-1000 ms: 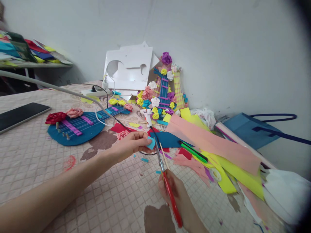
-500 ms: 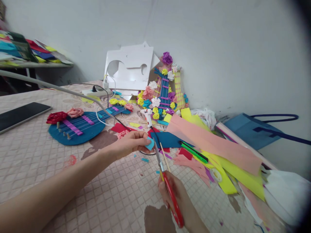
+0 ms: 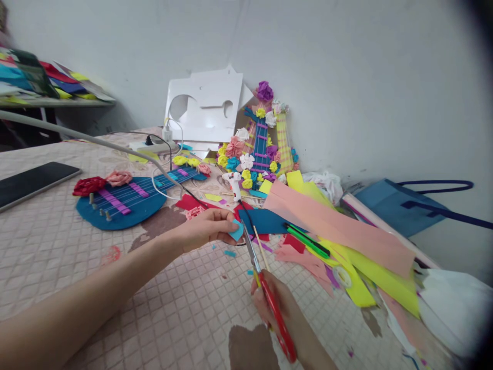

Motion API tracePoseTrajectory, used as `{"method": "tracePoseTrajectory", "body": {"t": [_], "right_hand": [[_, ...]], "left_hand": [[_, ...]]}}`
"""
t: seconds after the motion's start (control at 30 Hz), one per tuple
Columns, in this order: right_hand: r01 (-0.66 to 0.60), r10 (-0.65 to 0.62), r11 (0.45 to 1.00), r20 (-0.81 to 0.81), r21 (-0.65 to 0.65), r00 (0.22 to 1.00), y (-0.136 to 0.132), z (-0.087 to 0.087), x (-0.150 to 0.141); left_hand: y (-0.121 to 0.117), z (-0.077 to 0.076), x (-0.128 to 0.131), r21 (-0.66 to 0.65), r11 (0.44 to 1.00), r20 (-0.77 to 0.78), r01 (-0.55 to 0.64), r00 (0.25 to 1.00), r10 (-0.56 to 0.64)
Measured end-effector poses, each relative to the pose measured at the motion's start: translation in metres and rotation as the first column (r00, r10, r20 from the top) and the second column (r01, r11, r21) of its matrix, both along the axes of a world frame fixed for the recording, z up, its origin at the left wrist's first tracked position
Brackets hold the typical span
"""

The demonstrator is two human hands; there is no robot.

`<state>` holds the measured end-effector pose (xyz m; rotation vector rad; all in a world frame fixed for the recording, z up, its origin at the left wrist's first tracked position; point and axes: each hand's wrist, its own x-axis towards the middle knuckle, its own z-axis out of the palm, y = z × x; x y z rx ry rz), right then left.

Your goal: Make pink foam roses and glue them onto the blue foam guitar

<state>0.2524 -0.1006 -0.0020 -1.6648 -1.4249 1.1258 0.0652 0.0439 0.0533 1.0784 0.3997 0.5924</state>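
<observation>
My left hand (image 3: 210, 226) pinches a small light-blue piece of paper (image 3: 236, 231) between thumb and fingers. In my right hand (image 3: 277, 300) is a pair of red-handled scissors (image 3: 272, 303), its blades pointing up and away, with the tips at the right edge of the blue piece. A thin wooden stick (image 3: 262, 249) shows beside the blades; whether my right hand also holds it I cannot tell. Small blue scraps (image 3: 230, 253) lie on the tablecloth below. Beyond my hands stands a white glue gun (image 3: 232, 186).
To the left lie a blue paper guitar (image 3: 123, 205) with crepe flowers and a phone (image 3: 36, 182). Decorated guitars (image 3: 262, 144) lean on the wall. At right are a green cutter (image 3: 308, 240), pink paper (image 3: 335, 226), tape (image 3: 342, 277) and a blue bag (image 3: 396, 205). A white cable (image 3: 96, 140) crosses the left side.
The blue piece has tilted slightly in my left hand. The scissors handles have shifted a little to the right, with the blade tips still by the piece.
</observation>
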Motion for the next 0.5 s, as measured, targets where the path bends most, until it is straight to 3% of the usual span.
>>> {"method": "tracePoseTrajectory", "body": {"t": [0.5], "right_hand": [[0.034,-0.034,0.999,-0.036,-0.005,0.999,0.011,-0.009,0.009]], "left_hand": [[0.0,0.0,-0.001,0.031,0.999,-0.031,0.017,0.999,-0.016]]}}
